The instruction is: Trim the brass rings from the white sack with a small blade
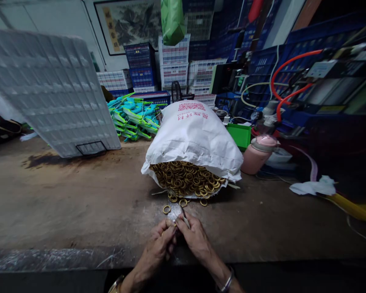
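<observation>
My left hand (161, 241) is closed near the table's front edge, its thumb and fingers pinched around a gold-coloured ring (175, 224) that is mostly hidden. Close against it, my right hand (197, 239) grips a slim knife (185, 218), its dark blade pointing up and away. Just beyond the hands, a white woven sack (198, 132) lies with its mouth towards me. Many gold-coloured rings (186, 178) fill the opening. Several have come out onto the table, among them a loose ring (166, 209) nearest my left hand.
A tall white ribbed plastic panel (57, 93) stands on the table at left. Green and blue plastic pieces (136, 118) are heaped behind it. Right of the sack are a pink bottle (258, 154), a green tray (239, 136) and a machine with red hoses (280, 97). Stacked crates (173, 73) line the back.
</observation>
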`<action>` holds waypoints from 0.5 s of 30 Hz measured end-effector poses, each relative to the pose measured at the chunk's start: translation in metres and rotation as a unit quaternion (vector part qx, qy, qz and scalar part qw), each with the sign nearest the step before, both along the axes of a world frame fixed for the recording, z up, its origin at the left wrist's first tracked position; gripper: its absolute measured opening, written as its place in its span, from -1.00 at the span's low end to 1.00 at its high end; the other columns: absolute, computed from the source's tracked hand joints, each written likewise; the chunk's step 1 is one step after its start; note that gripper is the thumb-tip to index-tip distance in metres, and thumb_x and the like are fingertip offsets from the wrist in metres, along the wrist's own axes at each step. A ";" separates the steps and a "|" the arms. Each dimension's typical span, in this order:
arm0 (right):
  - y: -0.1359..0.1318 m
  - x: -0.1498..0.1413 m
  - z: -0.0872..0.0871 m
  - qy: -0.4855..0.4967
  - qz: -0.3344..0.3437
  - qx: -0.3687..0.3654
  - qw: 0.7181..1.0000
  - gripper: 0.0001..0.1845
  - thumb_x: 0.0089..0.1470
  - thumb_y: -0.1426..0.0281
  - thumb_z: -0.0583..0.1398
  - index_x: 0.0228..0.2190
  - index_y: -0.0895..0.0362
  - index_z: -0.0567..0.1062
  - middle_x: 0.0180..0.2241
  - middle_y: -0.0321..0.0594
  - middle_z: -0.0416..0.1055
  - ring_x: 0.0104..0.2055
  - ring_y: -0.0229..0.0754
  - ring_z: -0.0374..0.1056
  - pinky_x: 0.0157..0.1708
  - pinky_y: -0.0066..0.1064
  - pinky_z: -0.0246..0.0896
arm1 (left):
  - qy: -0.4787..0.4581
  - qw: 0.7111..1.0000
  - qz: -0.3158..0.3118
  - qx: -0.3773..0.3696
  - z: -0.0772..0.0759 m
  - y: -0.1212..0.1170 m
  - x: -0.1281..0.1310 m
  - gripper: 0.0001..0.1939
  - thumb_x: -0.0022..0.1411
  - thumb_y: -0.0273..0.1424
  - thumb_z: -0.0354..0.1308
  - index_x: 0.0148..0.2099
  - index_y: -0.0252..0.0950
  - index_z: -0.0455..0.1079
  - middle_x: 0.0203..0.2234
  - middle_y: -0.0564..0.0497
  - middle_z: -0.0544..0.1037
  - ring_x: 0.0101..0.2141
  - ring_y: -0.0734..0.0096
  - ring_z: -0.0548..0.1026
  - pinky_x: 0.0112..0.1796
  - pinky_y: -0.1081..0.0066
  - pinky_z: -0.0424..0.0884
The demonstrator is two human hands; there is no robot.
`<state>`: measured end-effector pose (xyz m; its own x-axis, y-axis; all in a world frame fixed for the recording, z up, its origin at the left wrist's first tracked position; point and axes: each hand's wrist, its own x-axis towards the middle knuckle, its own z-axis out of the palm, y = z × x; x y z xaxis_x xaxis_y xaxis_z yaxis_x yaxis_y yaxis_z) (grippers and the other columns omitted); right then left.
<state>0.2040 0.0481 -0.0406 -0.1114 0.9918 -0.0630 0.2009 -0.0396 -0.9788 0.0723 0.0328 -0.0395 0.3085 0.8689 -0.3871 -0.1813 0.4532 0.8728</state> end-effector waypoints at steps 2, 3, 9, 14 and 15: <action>0.000 0.002 0.000 -0.002 -0.003 -0.006 1.000 -0.73 0.03 0.24 0.00 -0.53 0.14 0.32 -0.59 -0.34 0.27 -0.49 -0.28 0.20 -0.45 -0.50 0.12 | -0.001 1.000 0.002 -0.006 0.000 -0.001 0.002 -0.64 0.02 -0.09 0.14 -0.42 -0.27 0.18 -0.69 0.22 0.23 -0.76 0.72 0.06 -0.73 0.62 -0.08; 0.000 0.004 -0.001 -0.015 -0.012 -0.005 1.000 -0.72 0.04 0.24 -0.02 -0.53 0.14 0.32 -0.60 -0.34 0.27 -0.50 -0.28 0.21 -0.46 -0.49 0.12 | -0.002 1.000 0.004 -0.008 0.001 -0.001 0.003 -0.64 0.01 -0.08 0.14 -0.42 -0.27 0.18 -0.69 0.22 0.24 -0.76 0.72 0.06 -0.73 0.62 -0.09; -0.011 0.012 -0.006 -0.242 -0.013 0.057 0.969 -0.81 0.00 0.45 -0.04 -0.47 0.10 0.36 -0.58 -0.29 0.36 -0.51 -0.24 0.26 -0.49 -0.48 0.03 | 0.013 1.000 0.020 0.013 0.004 -0.002 0.006 -0.63 -0.01 -0.09 0.16 -0.43 -0.27 0.17 -0.70 0.22 0.23 -0.75 0.71 0.06 -0.72 0.59 -0.10; -0.021 0.013 0.002 -0.349 0.047 0.076 0.933 -0.68 -0.16 0.61 -0.02 -0.37 0.07 0.37 -0.46 -0.29 0.45 -0.40 -0.22 0.34 -0.44 -0.48 -0.03 | -0.007 0.999 0.024 0.047 0.011 -0.001 0.010 -0.63 -0.03 -0.10 0.18 -0.45 -0.28 0.18 -0.72 0.22 0.15 -0.70 0.67 0.03 -0.66 0.57 -0.08; -0.022 0.013 0.003 -0.360 0.051 0.076 0.929 -0.68 -0.15 0.61 -0.03 -0.37 0.07 0.37 -0.45 -0.28 0.45 -0.40 -0.22 0.34 -0.44 -0.48 -0.04 | -0.006 0.998 0.028 0.052 0.012 -0.002 0.010 -0.64 -0.03 -0.11 0.19 -0.45 -0.28 0.19 -0.70 0.21 0.16 -0.68 0.66 0.04 -0.64 0.57 -0.06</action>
<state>0.2167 0.0266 -0.0372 -0.1883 0.9820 -0.0173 0.8001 0.1432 -0.5825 0.0825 0.0311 -0.0272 0.2618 0.9202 -0.2910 -0.2142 0.3494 0.9121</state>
